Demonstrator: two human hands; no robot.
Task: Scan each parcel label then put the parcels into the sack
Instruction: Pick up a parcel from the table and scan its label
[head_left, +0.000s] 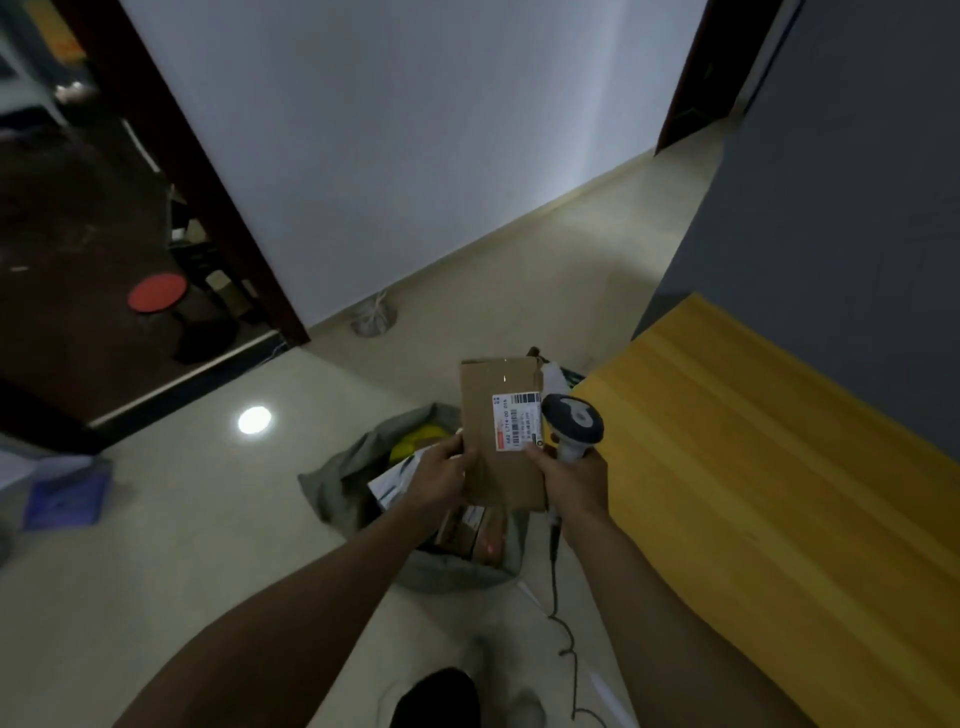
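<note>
left hand (439, 475) grips cardboard parcel (501, 431) by left edge, above open grey sack (337, 478) | right hand (574, 480) grips barcode scanner (571, 423) beside shipping label (517, 421) | yellow table (753, 467) right

Red stool (156, 292), yel. wood top (779, 467), blue obj. (67, 493)

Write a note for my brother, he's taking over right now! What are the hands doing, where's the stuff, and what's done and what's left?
Left hand: grips the left edge of the cardboard parcel, held up over the sack.
Right hand: holds the corded scanner by its handle, head right beside the parcel's label.
Sack: open on the floor, just below the hands.
Done: several parcels already lie in the sack.
Left: I cannot tell if this label has been scanned yet. Scan it to be safe, then drop the parcel into the sack.
</note>
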